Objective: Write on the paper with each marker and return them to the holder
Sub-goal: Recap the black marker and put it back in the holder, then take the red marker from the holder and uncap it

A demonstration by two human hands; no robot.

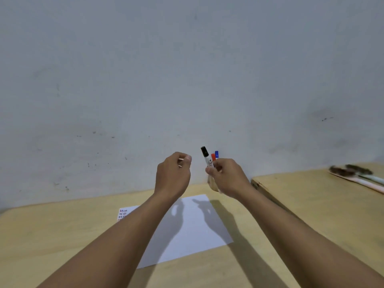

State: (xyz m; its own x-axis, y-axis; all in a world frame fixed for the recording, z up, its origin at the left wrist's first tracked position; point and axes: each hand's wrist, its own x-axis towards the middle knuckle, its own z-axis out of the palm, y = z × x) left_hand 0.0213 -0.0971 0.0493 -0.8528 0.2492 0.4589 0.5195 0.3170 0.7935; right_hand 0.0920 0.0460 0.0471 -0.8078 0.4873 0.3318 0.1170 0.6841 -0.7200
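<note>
Up above the wooden table, both bare hands are raised in front of the grey wall; the right hand has its fingertips pinched on the white barrel of the black-capped marker, which stands nearly upright with its cap uppermost and leans slightly to the left; just beside it, on its right, the red-capped marker and the blue-capped marker stand upright, their lower parts hidden behind that hand; whether they touch the hand cannot be told. The clear holder shows only as a sliver below the right hand, at the far edge of the table against the wall, and the markers seem to rise from it. The left hand hovers near the markers, apart from them, its fingers curled in loosely with thumb and forefinger close together and nothing visible between them. Below the hands a blank white sheet of paper lies flat on the table, crossed by the shadows of both arms; a second sheet with small red and blue writing peeks out at its far left, partly covered by the left forearm. Off to the right, on a separate wooden surface, lie blurred long-handled brushes.
</note>
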